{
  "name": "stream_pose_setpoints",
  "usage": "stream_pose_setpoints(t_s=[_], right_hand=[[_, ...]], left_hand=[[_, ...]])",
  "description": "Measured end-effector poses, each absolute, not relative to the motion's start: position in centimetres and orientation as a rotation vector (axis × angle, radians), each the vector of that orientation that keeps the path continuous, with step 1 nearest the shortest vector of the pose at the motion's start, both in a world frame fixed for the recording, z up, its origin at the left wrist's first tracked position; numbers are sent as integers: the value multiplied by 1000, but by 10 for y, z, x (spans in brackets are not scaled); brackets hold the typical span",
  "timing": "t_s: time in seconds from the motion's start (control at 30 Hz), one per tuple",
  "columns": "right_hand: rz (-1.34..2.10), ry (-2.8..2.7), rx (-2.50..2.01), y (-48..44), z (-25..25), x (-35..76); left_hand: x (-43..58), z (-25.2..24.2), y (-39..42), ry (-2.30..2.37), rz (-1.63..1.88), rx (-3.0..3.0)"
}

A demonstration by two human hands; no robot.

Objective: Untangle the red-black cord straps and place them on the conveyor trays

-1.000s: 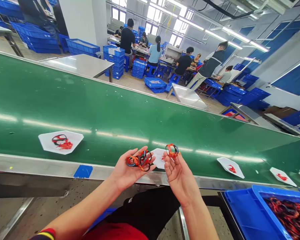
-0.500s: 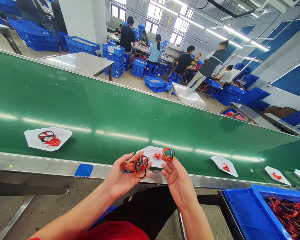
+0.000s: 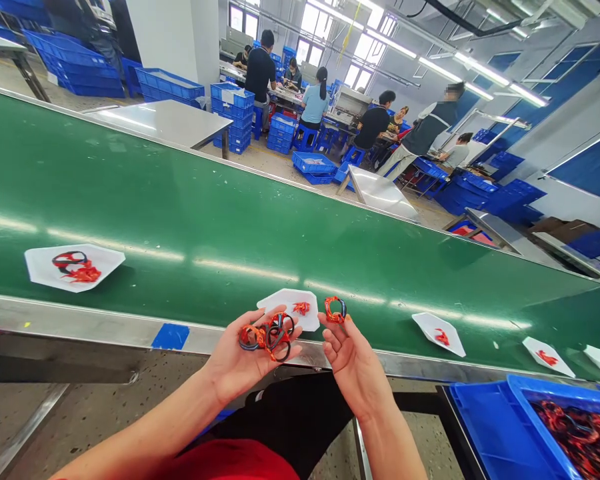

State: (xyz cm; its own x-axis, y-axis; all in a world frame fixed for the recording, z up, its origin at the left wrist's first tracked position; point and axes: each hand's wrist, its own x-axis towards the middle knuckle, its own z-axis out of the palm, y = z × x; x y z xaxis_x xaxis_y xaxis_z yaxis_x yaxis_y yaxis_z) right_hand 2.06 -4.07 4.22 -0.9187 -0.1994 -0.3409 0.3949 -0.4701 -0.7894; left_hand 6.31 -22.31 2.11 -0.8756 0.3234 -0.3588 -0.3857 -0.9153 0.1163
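My left hand is palm up, fingers partly curled, holding several looped red-and-black bands that look like hair ties or bracelets. A single band of the same kind is pinched upright between the thumb and fingers of my right hand. Both hands hover over the near edge of the green conveyor belt. Just behind them lies a white tray with a small red piece on it; my left fingers hide part of its rim. Farther left, another white tray carries a black-and-red band and red pieces.
White trays with red pieces sit along the belt to the right. At lower right a blue crate holds many red-and-black bands. Blue tape marks the metal edge. Across the belt are metal tables, blue crates and several people.
The white trays have moved left along the belt. My hands stay nearly in place, with the bands still in the left and one band still pinched in the right.
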Motion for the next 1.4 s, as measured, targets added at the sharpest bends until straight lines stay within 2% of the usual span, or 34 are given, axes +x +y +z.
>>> stream_pose_setpoints(t_s=[0.13, 0.23, 0.37, 0.47, 0.67, 0.93, 1.03, 1.13, 1.3, 1.4], right_hand=[[-2374, 1433, 278, -42, 39, 22], [-2255, 1805, 116, -48, 37, 19], [-1645, 2619, -350, -65, 39, 10], [-1303, 2891, -650, -74, 44, 10], [-1311, 2809, -801, -61, 53, 49], [-1097, 2883, -894, -58, 31, 78], [-1173, 2856, -853, -55, 26, 78], [-1492, 2690, -668, -50, 26, 80], [-2230, 1779, 33, -38, 25, 86], [-2462, 1334, 204, -29, 20, 88]], left_hand=[[66, 20, -225, 296, 2737, -482], [69, 19, -227, 307, 2749, -504], [75, 16, -230, 286, 2760, -502], [78, 15, -231, 263, 2772, -480], [75, 17, -225, 296, 2795, -478], [74, 17, -208, 373, 2776, -461], [75, 14, -204, 352, 2770, -438], [74, 10, -201, 303, 2738, -448], [73, 6, -198, 242, 2655, -505], [74, 7, -197, 251, 2653, -533]])
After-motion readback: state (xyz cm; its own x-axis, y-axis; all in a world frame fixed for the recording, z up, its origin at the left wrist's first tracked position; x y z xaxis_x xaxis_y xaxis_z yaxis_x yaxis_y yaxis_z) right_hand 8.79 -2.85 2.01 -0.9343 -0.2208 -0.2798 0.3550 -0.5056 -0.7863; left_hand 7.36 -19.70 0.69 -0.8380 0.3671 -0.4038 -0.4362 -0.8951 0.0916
